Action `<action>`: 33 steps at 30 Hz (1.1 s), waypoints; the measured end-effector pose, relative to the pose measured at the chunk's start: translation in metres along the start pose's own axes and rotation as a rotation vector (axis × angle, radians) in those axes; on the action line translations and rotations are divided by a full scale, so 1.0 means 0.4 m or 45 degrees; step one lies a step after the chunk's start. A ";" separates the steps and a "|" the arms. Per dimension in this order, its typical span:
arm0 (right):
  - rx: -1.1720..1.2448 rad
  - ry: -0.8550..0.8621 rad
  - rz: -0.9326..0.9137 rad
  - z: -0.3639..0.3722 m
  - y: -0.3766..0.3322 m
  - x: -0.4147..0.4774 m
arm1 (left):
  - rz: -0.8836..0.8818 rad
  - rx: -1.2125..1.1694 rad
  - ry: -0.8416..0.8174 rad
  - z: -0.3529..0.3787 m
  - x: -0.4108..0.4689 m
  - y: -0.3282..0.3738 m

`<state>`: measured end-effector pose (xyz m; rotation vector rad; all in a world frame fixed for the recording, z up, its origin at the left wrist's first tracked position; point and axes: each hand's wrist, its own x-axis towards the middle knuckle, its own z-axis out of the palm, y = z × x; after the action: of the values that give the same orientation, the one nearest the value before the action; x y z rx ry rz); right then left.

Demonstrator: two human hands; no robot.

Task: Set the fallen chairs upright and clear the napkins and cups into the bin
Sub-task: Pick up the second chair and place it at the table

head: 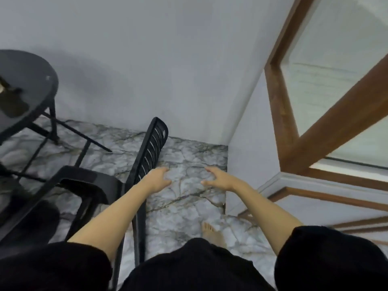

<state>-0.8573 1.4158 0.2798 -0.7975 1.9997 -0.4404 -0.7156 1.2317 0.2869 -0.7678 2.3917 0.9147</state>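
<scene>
Chair (147,156) of black plastic stands on the marble-patterned floor (189,198), its slatted back rising at a tilt toward the wall and its seat spreading out to the left and down toward the person. Left hand (159,179) is right at the edge of the chair's back, fingers spread and curled, holding nothing; whether it touches the back I cannot tell. Right hand (216,178) hangs over the bare floor apart from the chair, also open with fingers loosely bent, and empty. Both forearms reach forward from black sleeves (327,255), and a bare foot (210,229) shows on the floor below the right arm.

To the left of the chair stands a round black table (31,85) on thin dark legs that cross close to the chair's seat. Something pale sits at the table's left edge, too cut off and blurred to name. A dark shape lies low on the far left, beside the seat, and I cannot tell what it is.

Behind the chair runs a plain white wall (168,70), which turns a corner just right of the open patch of floor. Further right, a brown wooden frame (315,133) holds glass panes, with pale trim beneath it
</scene>
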 end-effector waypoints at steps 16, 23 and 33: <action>-0.499 -0.417 -0.337 -0.341 -0.191 0.559 | -0.483 -0.548 0.315 -0.155 0.314 -0.033; -0.552 -0.509 -0.383 -0.432 -0.304 0.792 | -0.555 -0.636 0.364 -0.303 0.482 -0.102; -0.804 -0.629 -0.533 -0.511 -0.411 1.106 | -0.703 -0.782 0.375 -0.408 0.644 -0.146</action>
<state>-1.1390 0.9917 0.2075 -1.5600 1.4949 0.1765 -0.9033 0.9941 0.2181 -1.7879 1.9227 1.3613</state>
